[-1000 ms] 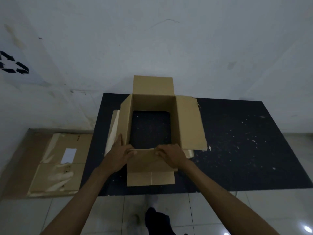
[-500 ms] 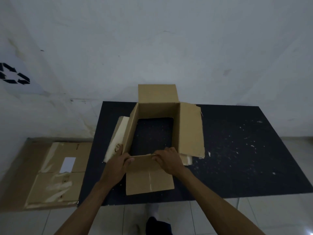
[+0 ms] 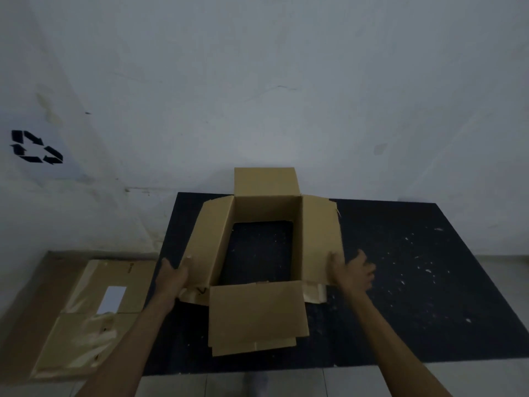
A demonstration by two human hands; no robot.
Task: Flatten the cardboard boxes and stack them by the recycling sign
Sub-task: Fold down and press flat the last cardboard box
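An open brown cardboard box (image 3: 320, 239) stands on the black mat (image 3: 415, 282), all its flaps spread out and the mat showing through its open bottom. My left hand (image 3: 171, 277) grips the near edge of the left flap, thumb on top. At the outer edge of the right flap, my right hand (image 3: 352, 270) has its thumb on the cardboard while its blurred fingers spread beyond the edge. Left of the mat, flattened boxes (image 3: 86, 319) lie on the floor below the black recycling sign (image 3: 35, 147) on the wall.
The white wall runs right behind the box and mat. Pale crumbs dot the right half of the mat. Tiled floor (image 3: 372, 382) lies along the mat's near edge, and my foot shows at the bottom middle.
Both hands left the near flap and moved apart to the side flaps. The left flap now lies spread outward and the near flap lies flat towards me.
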